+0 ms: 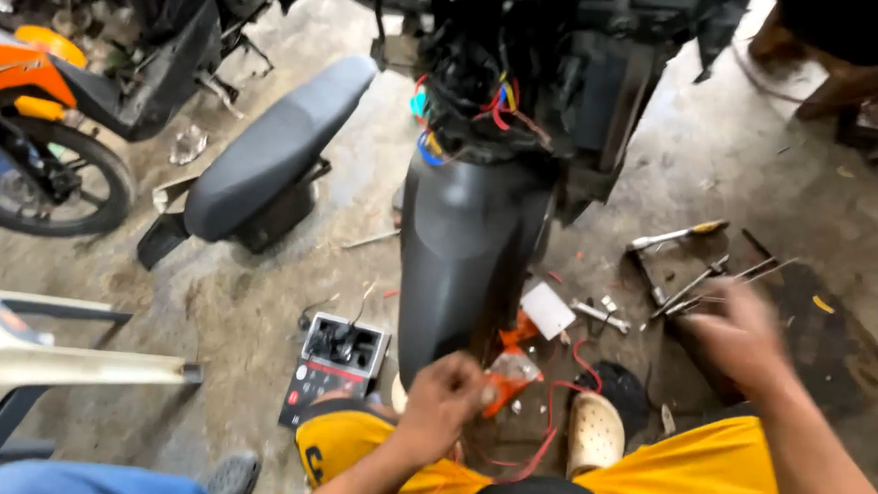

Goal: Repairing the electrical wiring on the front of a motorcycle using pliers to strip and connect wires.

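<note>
A small packet (512, 373), clear plastic with an orange backing and crumpled at its edges, is sitting low in the middle of the frame, pinched by the fingertips of the left hand (441, 402), which is curling tightly around its lower corner. It is hanging just in front of the lower end of a dark scooter body panel (469, 249) that is running up the centre of the picture toward a tangle of red, blue and yellow wires (486, 109). A thin red wire (561, 404) is looping across the floor just beside the packet, near a cream clog (595, 431). The right hand (740, 338) is blurring at the right of the frame, hovering over a row of screwdrivers and wrenches (693, 280) on the concrete; whether it is grasping anything cannot be told. A black and red blister pack (338, 362) is lying lower left of the panel, and a detached grey seat (274, 153) is resting in the upper left.
</note>
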